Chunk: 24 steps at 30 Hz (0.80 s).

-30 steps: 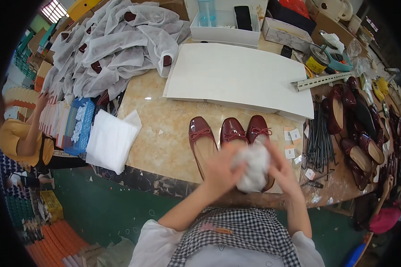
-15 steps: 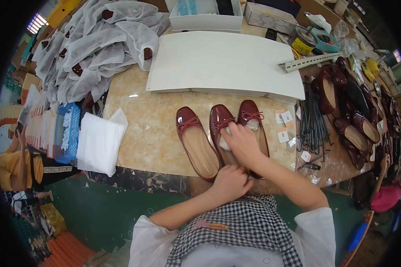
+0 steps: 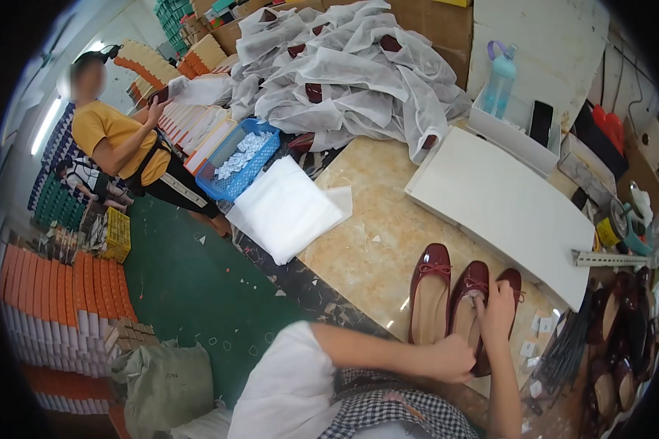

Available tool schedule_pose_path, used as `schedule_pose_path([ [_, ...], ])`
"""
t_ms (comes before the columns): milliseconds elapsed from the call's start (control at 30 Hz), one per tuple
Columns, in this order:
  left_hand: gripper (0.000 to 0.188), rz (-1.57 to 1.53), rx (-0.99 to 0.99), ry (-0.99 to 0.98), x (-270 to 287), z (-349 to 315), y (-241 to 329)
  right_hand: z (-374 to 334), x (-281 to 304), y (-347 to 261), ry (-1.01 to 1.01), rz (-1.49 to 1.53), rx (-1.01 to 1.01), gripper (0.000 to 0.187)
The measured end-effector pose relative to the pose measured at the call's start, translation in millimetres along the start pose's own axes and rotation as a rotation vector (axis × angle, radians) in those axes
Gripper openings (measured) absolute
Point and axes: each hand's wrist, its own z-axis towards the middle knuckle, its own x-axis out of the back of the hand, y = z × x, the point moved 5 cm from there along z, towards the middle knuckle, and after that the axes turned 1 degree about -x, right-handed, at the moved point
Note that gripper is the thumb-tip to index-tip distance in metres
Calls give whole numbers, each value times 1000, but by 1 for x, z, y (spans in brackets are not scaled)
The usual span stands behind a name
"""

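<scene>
Three dark red patent ballet flats with bows lie side by side near the table's front edge, toes pointing away: a left flat (image 3: 430,300), a middle flat (image 3: 466,307) and a right flat (image 3: 510,277). Crumpled paper (image 3: 475,294) shows in the middle one's toe. My left hand (image 3: 450,358) is curled closed at the heel end of the middle and right flats; what its fingers grip is hidden. Over the front of the right flat, my right hand (image 3: 496,311) reaches down with bent fingers together, its fingertips hidden.
A white stack of sheets (image 3: 289,208) and a blue basket (image 3: 238,157) lie on the left. Behind are bagged shoes (image 3: 351,80) and a long white box (image 3: 501,212). Small tags (image 3: 542,324), black rods (image 3: 564,347) and more flats (image 3: 608,314) lie right. A person (image 3: 113,139) stands left.
My view has swung left, so the shoes now appear lower right and the person at left is in full view. My right hand has moved from the middle flat to the right one.
</scene>
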Motion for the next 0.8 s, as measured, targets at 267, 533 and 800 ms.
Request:
schedule_pose_path([
  [267, 52, 304, 400, 755, 161, 131, -185, -62, 71, -18, 24, 415, -135, 38],
  [533, 13, 0, 28, 655, 139, 106, -73, -82, 85, 23, 245, 1359, -592, 56],
  [800, 19, -237, -351, 843, 98, -40, 1, -100, 45, -45, -345, 1890, -1078, 53],
])
